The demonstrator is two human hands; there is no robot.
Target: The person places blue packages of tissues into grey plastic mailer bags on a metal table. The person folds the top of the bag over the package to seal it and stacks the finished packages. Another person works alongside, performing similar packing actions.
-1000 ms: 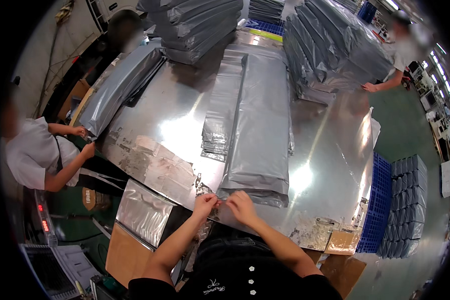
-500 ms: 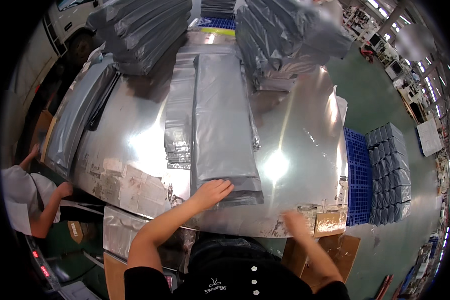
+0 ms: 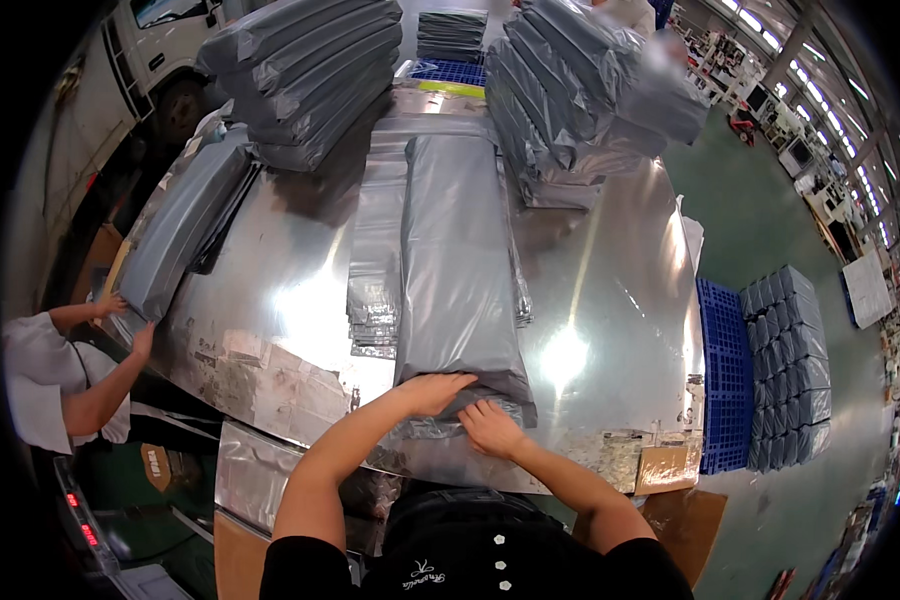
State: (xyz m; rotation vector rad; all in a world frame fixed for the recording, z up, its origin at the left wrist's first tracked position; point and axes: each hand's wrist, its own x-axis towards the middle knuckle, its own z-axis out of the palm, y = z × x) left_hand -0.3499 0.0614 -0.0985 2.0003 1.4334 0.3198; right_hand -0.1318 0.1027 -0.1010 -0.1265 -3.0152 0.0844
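Note:
A long grey plastic bag, filled and bulging, lies lengthwise in front of me on a stack of flat grey bags. At its near end my left hand presses on the bag, fingers together and bent over the creased plastic. Just right of it and a little nearer, my right hand has its fingertips on the loose flap, pinching the plastic. The hands are almost touching. What lies under the fingertips is hidden.
Tall piles of filled grey bags stand at the metal table's far side. A co-worker's hands handle another grey bag at left. Beyond the right edge are a blue pallet and stacked grey parcels.
My right hand has come in from the table's near right edge to the bag's flap. My left hand has stayed at the bag's near end. The co-worker's hands have moved onto their bag.

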